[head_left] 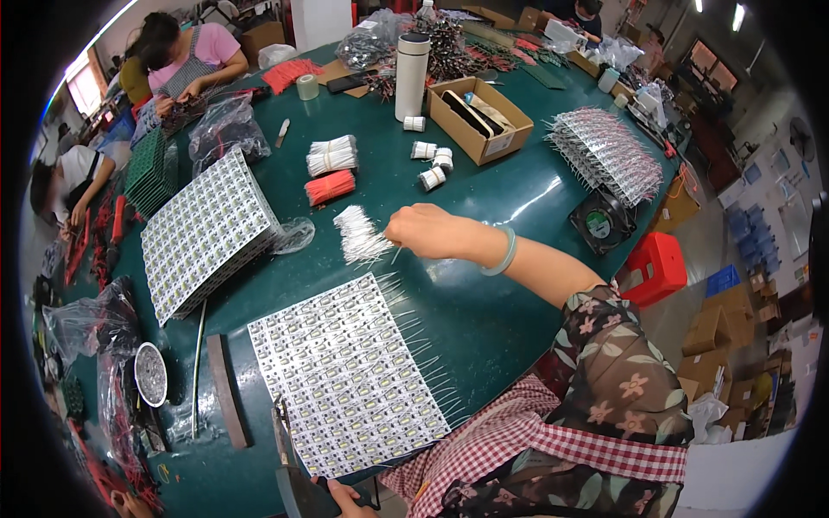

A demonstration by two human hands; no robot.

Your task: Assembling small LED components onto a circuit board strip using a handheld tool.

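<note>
My right hand (423, 230), a pale green bangle (501, 252) on its wrist, is closed with fingers pinched at the edge of a loose pile of short white wires (358, 235). A thin wire end shows below its fingertips. In front of me lies a square white circuit board panel (350, 380) with rows of small yellowish parts; thin wires stick out along its right edge. At the panel's near edge, my left hand (350, 501) is partly cut off by the frame. Its fingers are round a dark-handled tool (283, 432) with a slim metal end, whose kind I cannot make out.
Beyond the panel stand a stack of similar boards (207, 237), bundles of white wires (332, 155) and red wires (330, 186), a white flask (413, 78) and an open cardboard box (480, 121). A fan (602, 223) sits right. Co-workers work at the left and back.
</note>
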